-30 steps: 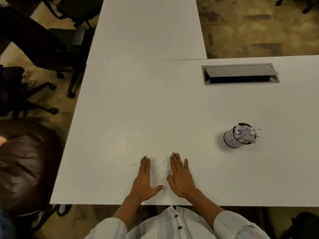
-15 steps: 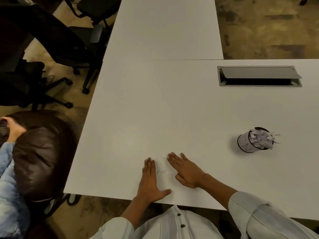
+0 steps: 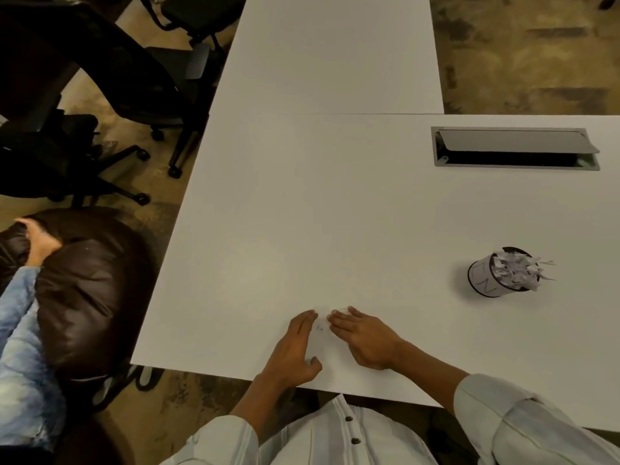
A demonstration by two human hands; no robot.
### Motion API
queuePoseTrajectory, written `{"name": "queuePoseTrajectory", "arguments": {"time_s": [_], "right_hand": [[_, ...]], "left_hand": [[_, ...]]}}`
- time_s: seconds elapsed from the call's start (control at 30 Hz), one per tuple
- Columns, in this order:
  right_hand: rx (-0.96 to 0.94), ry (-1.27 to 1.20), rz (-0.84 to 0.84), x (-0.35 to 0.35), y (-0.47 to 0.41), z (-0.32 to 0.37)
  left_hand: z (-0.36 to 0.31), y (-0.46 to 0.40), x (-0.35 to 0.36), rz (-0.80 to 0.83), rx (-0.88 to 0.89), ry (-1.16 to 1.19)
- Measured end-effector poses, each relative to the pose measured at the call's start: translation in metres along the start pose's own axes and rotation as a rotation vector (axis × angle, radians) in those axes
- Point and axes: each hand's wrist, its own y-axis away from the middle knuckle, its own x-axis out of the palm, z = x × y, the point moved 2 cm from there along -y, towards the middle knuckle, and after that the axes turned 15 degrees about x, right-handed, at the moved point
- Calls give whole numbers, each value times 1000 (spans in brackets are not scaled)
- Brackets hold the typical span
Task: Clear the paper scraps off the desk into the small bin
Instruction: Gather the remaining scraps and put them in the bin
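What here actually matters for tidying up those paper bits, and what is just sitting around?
Part of the job:
paper scraps between the fingertips
left hand and right hand, flat on the desk
small bin, already stuffed with shreds

Just there:
cable hatch in the desk
office chairs
brown cushion held by another person

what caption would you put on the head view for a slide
Both hands, left hand and right hand, corral the last paper scraps on the white desk, small bin already overflowing.

Both hands flat, fingers straight: left hand (image 3: 295, 350), right hand (image 3: 364, 340), fingertips nearly meeting.
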Motion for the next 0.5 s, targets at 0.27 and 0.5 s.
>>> {"name": "queuePoseTrajectory", "arguments": {"time_s": [0.27,0.5], "right_hand": [[729,-436,-200,-16,54,-30],[812,-729,-40,1,28,-10]], "left_hand": [[14,22,-8,-283,-422,-29],[15,-10,4,-202,-394,61]]}}
